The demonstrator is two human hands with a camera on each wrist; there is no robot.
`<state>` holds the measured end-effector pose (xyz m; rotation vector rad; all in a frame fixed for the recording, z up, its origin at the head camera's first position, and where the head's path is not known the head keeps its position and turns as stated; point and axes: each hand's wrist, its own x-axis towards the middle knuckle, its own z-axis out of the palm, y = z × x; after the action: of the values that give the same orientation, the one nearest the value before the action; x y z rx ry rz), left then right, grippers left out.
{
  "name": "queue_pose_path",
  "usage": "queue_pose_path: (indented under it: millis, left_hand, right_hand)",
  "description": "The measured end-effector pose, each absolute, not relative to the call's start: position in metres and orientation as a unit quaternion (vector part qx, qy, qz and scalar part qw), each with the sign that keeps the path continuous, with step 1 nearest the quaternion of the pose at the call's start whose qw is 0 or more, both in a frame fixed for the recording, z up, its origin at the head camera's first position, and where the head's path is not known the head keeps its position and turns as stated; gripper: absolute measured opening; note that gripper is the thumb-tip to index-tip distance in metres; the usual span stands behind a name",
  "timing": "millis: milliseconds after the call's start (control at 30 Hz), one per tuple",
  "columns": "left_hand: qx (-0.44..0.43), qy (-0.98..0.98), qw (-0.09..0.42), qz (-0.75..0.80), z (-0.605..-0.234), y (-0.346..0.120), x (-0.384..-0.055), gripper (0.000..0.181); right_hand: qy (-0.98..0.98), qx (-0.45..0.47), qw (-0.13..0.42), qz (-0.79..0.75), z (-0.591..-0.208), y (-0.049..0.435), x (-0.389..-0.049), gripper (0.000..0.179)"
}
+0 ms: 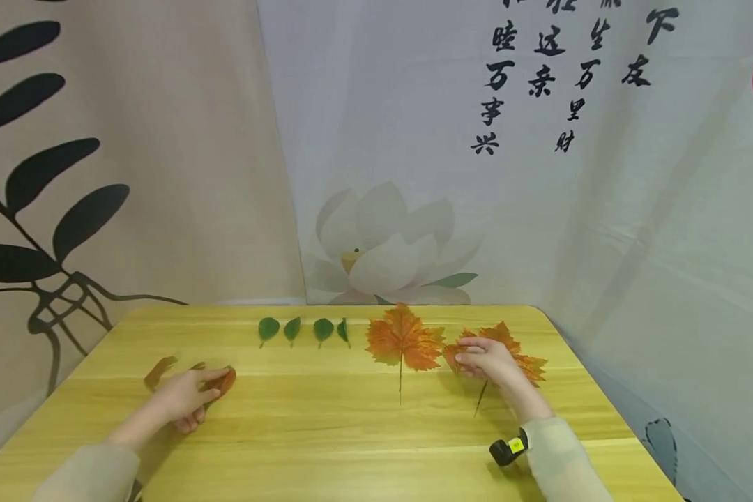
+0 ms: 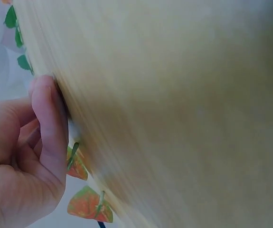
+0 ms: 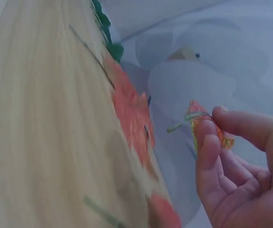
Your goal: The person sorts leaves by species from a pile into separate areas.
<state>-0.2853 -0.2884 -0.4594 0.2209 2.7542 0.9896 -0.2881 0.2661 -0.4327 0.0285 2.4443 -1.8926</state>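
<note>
In the head view, my left hand (image 1: 185,399) is at the table's left, index finger and thumb pinching a small orange-brown leaf (image 1: 226,383) low over the wood. Two similar leaves lie beside it, one curved orange leaf (image 1: 157,373) and one mostly behind the hand; the left wrist view shows an orange-green leaf (image 2: 89,204) near the curled fingers. My right hand (image 1: 491,362) pinches a small orange leaf (image 1: 452,355) between thumb and fingers; its green stem pokes out in the right wrist view. Behind that hand lies a large orange maple leaf (image 1: 502,338), partly covered.
Another large maple leaf (image 1: 401,341) lies with its stem toward me. Several small green leaves (image 1: 323,329) form a row along the back of the wooden table (image 1: 301,432). A printed cloth (image 1: 376,139) hangs behind. A black device (image 1: 508,450) is on my right wrist.
</note>
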Motion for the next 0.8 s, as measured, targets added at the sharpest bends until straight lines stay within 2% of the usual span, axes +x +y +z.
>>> queue_pose_path:
  millis: [333,800]
  left_hand:
    - [0.065,0.930,0.103,0.347,-0.459,-0.290,-0.283,0.052]
    - [0.053,0.925,0.109,0.360,-0.458,-0.289,-0.282,0.051]
  right_hand:
    - [0.803,-0.029,0.037,-0.594,-0.418,0.223,-0.293,0.049]
    - [0.791,-0.063,0.077,-0.603,-0.441,0.155,-0.305,0.046]
